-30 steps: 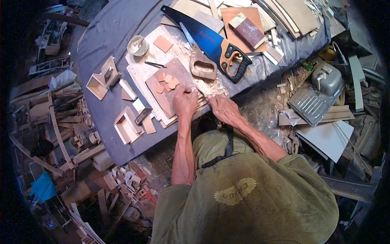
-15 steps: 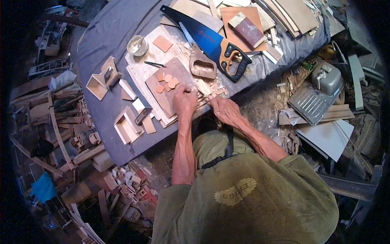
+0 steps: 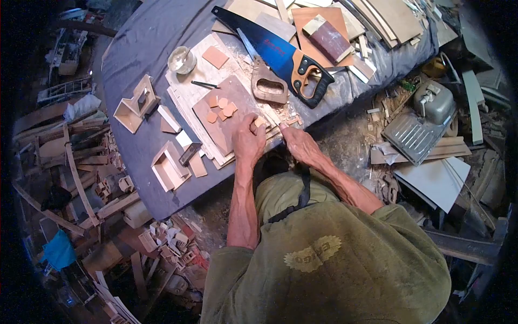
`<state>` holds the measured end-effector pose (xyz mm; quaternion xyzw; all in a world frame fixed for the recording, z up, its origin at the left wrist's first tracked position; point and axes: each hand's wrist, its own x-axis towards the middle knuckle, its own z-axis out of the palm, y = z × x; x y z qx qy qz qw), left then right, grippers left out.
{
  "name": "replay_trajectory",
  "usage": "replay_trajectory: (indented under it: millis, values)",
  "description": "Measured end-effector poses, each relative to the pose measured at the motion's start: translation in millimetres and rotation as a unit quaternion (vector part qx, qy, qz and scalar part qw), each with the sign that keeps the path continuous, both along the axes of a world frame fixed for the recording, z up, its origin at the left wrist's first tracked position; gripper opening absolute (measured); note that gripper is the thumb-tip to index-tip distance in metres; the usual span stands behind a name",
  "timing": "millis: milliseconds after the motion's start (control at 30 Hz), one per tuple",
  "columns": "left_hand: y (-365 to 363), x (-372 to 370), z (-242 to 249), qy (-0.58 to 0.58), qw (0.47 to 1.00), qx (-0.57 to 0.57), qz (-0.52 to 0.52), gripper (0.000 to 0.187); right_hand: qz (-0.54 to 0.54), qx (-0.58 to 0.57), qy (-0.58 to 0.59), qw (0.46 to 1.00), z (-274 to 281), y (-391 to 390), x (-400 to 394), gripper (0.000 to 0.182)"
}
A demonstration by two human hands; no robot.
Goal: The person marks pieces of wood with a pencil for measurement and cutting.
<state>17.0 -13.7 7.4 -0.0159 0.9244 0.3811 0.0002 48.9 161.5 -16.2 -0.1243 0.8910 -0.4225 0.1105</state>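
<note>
My left hand (image 3: 249,139) is at the near edge of the stacked boards (image 3: 181,94), its fingers pinched on a small wooden piece (image 3: 259,121). To its right, my right hand (image 3: 300,143) is closed with its fingertips at the board edge; what it holds is too small to make out. Several small orange-brown wooden pieces (image 3: 222,108) lie on a brown board (image 3: 216,129) beside my left hand. Beyond the hands rest a small saw with a wooden handle (image 3: 270,89) and a blue handsaw (image 3: 275,48). A pencil (image 3: 205,85) lies near a jar (image 3: 182,60).
Small wooden box frames (image 3: 171,166) stand on the cloth-covered table (image 3: 129,70) at left. A sanding block (image 3: 328,39) and wood sheets (image 3: 388,19) lie at the far right. Off the table's right side is a metal sink (image 3: 431,108); scrap wood (image 3: 170,240) is piled below.
My left hand has turned and opened its grip slightly, so the small wooden piece now shows between its fingers. My right hand has shifted only a little.
</note>
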Motion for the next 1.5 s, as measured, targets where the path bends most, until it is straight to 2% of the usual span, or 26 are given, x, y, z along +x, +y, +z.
replay_trajectory:
  millis: [67,167,267,367,500,700,800,900,1100,1200,1300,1367,1400,1467,1500]
  values:
    - [1.2,1.1,1.0,0.008,1.000,-0.016,0.004,0.030,0.015,0.023,0.033,0.999,-5.1,0.6,2.4,0.025]
    - [5.0,4.3,2.8,0.003,0.999,0.028,0.040,0.027,0.029,0.057,0.080,0.995,-10.6,-0.5,6.3,0.024]
    - [3.7,4.3,-11.4,0.078,0.995,0.008,0.055,0.025,0.034,0.076,0.104,0.991,-13.4,-2.0,7.6,0.025]
    - [9.1,2.9,1.5,0.011,0.997,0.007,0.075,0.022,0.037,0.100,0.112,0.988,-12.8,-4.0,8.7,0.024]
    - [9.3,-0.5,-2.3,-0.014,0.995,0.002,0.097,0.020,0.034,0.127,0.145,0.981,-14.2,-8.0,11.5,0.022]
    - [9.4,-2.9,-3.6,-0.026,0.993,0.012,0.112,0.020,0.020,0.137,0.131,0.982,-10.7,-9.8,14.2,0.021]
    - [11.5,-2.8,-2.0,-0.018,0.993,0.011,0.113,0.020,-0.020,0.102,0.025,0.994,-27.3,-13.7,11.6,0.019]
    - [9.3,-4.7,-5.8,-0.022,0.993,0.022,0.117,0.020,0.029,0.125,0.124,0.984,-15.2,-7.8,11.5,0.018]
    - [8.7,-5.5,-8.2,-0.052,0.989,0.043,0.130,0.021,0.031,0.115,0.101,0.988,-15.1,-7.7,9.8,0.020]
    - [5.3,-6.4,-19.0,-0.068,0.988,0.039,0.133,0.020,0.027,0.092,0.077,0.992,-8.1,-7.4,7.9,0.022]
    - [5.8,-8.5,-12.0,-0.088,0.987,0.025,0.129,0.020,0.003,0.072,-0.001,0.997,11.6,-10.8,5.0,0.027]
    - [6.0,-9.6,-14.3,-0.116,0.984,0.033,0.133,0.021,0.002,0.067,-0.056,0.996,3.0,-11.5,-2.0,0.029]
    - [5.5,-7.0,-13.7,-0.095,0.988,0.015,0.122,0.020,0.001,0.064,-0.082,0.995,-2.5,-12.8,-3.5,0.030]
    - [6.0,-4.9,-10.9,-0.040,0.994,-0.020,0.103,0.020,0.019,0.035,-0.020,0.999,-16.3,-11.6,-3.4,0.029]
    - [4.3,-3.7,-16.3,-0.002,0.995,0.013,0.096,0.020,0.027,0.019,0.007,0.999,-19.0,-9.9,-3.7,0.029]
